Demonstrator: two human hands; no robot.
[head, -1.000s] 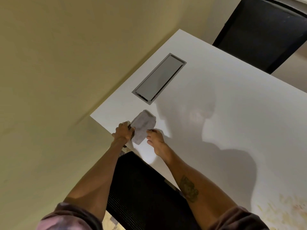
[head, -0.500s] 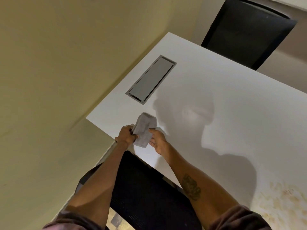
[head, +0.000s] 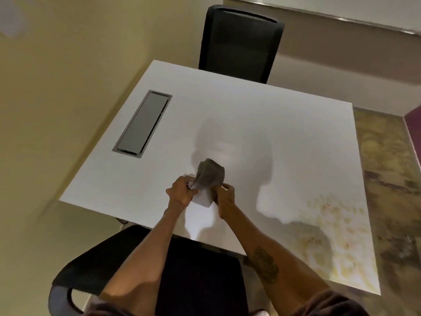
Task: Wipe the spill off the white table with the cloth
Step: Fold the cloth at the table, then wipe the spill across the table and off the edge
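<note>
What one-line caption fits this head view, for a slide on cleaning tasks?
Both hands, left and right, hold a grey cloth above the white table, yellowish spill unwiped at right.

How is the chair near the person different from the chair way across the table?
The near chair sits right below the person's arms, while the far chair stands at the opposite edge of the white table. The near chair shows a curved armrest and its seat; the far chair shows only its tall backrest. The near chair looks bigger only because it is closer. Both are black and pushed up to the table.
</note>
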